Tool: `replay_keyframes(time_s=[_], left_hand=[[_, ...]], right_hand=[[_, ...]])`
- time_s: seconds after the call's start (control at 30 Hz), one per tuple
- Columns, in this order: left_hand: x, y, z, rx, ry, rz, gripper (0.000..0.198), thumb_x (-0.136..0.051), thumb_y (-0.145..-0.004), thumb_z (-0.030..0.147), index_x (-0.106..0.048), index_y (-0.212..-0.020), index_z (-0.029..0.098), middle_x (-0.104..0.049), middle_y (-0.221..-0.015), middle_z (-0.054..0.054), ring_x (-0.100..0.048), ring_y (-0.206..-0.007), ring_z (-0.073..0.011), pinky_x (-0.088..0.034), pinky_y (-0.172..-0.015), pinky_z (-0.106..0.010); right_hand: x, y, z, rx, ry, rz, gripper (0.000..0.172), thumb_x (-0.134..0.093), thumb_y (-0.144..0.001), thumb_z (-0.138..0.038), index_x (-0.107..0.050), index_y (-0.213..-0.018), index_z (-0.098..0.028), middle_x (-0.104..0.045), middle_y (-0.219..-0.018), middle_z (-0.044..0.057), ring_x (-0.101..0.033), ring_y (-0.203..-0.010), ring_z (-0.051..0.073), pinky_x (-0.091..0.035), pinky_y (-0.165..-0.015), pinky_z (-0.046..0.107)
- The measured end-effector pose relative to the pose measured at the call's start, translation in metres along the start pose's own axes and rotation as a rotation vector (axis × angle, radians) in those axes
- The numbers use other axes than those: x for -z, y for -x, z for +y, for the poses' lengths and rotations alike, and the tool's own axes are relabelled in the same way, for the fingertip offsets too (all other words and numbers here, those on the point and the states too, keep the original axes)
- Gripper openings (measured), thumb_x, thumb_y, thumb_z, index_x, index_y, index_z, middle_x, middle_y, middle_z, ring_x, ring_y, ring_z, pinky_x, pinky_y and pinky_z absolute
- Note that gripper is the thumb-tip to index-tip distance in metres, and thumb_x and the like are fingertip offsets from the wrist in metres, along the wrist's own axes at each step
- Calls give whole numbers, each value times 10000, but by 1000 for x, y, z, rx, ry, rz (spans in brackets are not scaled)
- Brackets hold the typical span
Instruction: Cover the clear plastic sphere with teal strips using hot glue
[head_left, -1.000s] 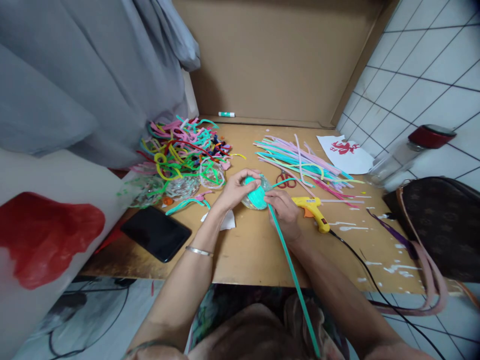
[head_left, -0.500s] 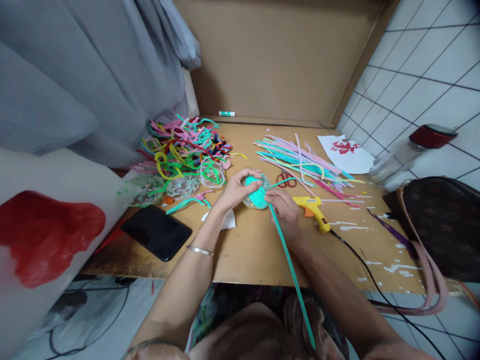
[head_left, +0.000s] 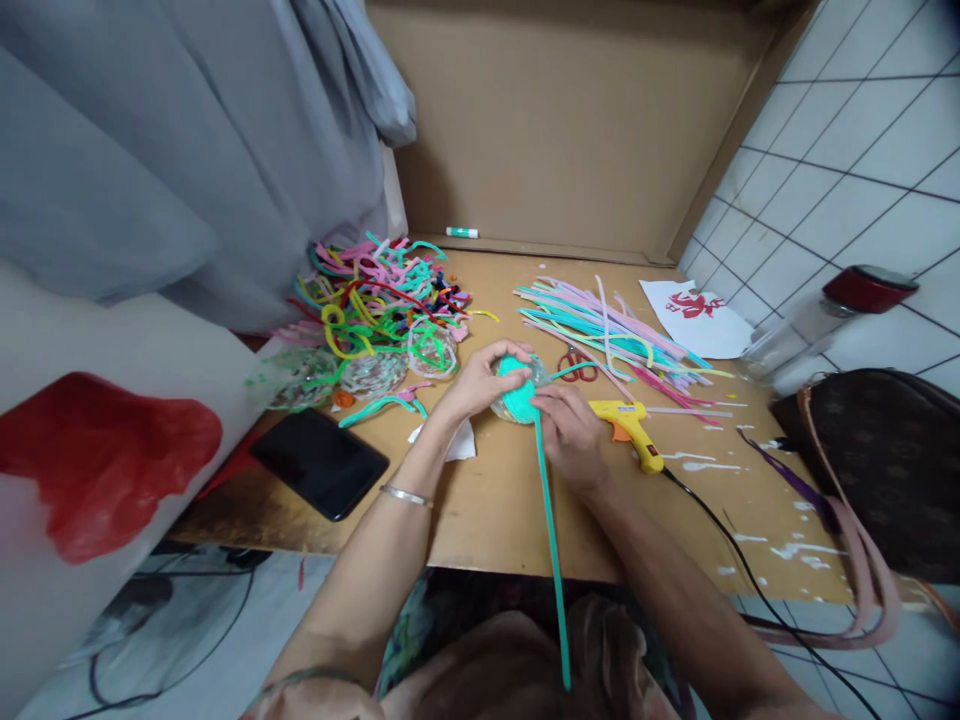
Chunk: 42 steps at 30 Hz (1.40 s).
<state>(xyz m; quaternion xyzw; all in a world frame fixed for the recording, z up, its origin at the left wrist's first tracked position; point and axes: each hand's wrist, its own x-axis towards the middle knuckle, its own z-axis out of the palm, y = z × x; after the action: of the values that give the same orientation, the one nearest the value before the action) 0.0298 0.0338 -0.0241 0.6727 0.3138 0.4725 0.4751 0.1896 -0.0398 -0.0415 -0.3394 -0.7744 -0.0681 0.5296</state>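
Observation:
A round disc [head_left: 517, 392] of turquoise fuzzy coils, with a clear rim around it, is held above the table. My left hand [head_left: 486, 378] is closed on its left side, thumb across the turquoise face. On the right edge, my right hand [head_left: 568, 424] pinches a turquoise pipe cleaner [head_left: 553, 550], whose long tail hangs down toward my lap. Just beyond the right hand, red-handled scissors [head_left: 577, 366] lie under another turquoise stem. To its right lies a yellow glue gun [head_left: 631, 432]. A white paper scrap [head_left: 460, 441] sits below my left wrist.
Tangled coloured pipe cleaners [head_left: 382, 290] heap at the back left, straight ones [head_left: 615, 325] at the back right. A black phone [head_left: 319, 463] lies front left. A bottle [head_left: 832, 315] and a brown bag [head_left: 885, 465] stand at right. The glue gun's cord crosses the front right.
The pipe cleaner's hanging tail has swung left and now hangs nearly straight down. Both hands keep their hold on the disc. The whole view has shifted slightly.

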Motion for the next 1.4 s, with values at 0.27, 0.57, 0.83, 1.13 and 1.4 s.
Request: replay_keyframes(time_s=[0.27,0.57,0.83,1.13,1.4], left_hand=[[0,1,2,26,27,-14,247,-706,-691,284,-625,-873,138,-652,-1136,-116,-598,-1094,-230,-459,-907,-335],[-2,1,6,37,55,8,246,-709,-679,287,-621,-851,136,-656,-1138,-123,-589,-1125,-243,-449,-912,-337],[-1,2,7,29,43,-4,230,-697,-697,278,-622,-862,138,-656,-1124,-112,-593,-1107,-228,-445,-926,-333],[1,2,4,12,43,-37,232,-707,-696,276,-624,-868,143,-651,-1121,-104,-585,-1110,-227,-443,-917,-329],[0,3,4,9,36,-37,217,-691,-705,261,-633,-880,146,-653,-1125,-105,-582,-1116,-226,-446,-899,-316]], right_hand=[[6,-4,-12,-176,59,25,200,-557,-812,-183,-593,-1007,-204,-644,-832,53,-620,-764,167,-532,-696,301],[4,-4,-12,-187,123,-47,104,-557,-827,-196,-588,-926,-202,-642,-738,24,-614,-657,134,-501,-599,249],[11,-7,-11,-160,129,-145,168,-467,-887,-158,-611,-968,-189,-635,-785,51,-610,-730,158,-493,-639,277],[13,-8,-8,-124,156,-173,194,-450,-893,-153,-631,-947,-198,-647,-835,69,-605,-800,181,-497,-714,308],[13,-10,-9,-75,153,-193,215,-423,-898,-134,-624,-938,-201,-646,-855,79,-607,-830,187,-504,-730,310]])
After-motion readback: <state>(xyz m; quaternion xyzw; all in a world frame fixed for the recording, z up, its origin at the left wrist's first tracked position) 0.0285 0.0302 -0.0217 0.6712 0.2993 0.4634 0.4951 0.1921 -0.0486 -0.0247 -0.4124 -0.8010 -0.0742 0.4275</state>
